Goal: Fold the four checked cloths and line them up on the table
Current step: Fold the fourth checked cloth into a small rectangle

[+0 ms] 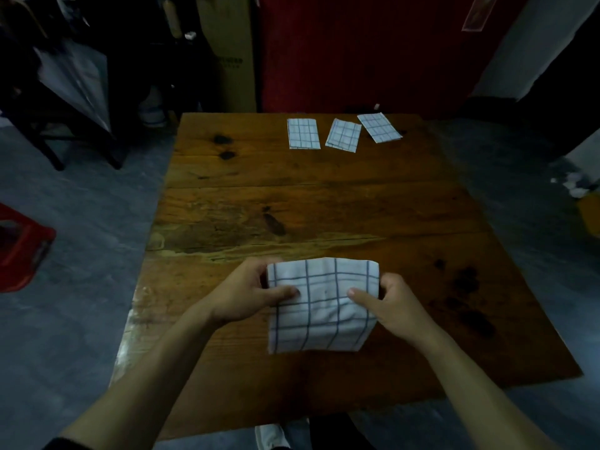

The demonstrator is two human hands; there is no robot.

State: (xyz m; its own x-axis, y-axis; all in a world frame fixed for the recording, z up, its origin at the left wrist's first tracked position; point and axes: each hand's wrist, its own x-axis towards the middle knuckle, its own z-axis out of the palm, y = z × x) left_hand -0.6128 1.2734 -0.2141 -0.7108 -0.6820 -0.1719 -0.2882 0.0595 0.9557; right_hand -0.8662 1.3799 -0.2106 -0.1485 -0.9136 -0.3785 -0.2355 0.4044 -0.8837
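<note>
The person holds the fourth cloth, a white cotton cloth with a blue checked pattern, over the near part of the brown wooden table, just in front of the body. It is already folded at least once: its far edge is a rounded fold, and its near edge hangs loose toward the person. Its long axis seems to run from the person toward the far side of the table, though it is close to square, so this is only a judgement. The left hand pinches the left edge of this cloth, with the thumb on top and the other fingers curled under it. The right hand pinches the right edge in the same way, thumb on top and pointing inward. The cloth therefore lies between the two hands, and both are equally near to it. Three other folded blue-checked cloths lie in a loose row at the far edge of the table, well apart from the held cloth: the left folded cloth, the middle folded cloth and the right folded cloth. They are not exactly parallel; the right one is tilted. The free place in the row is probably to the left of the left folded cloth, so the next move likely calls for one more fold and then a carry forward.
</note>
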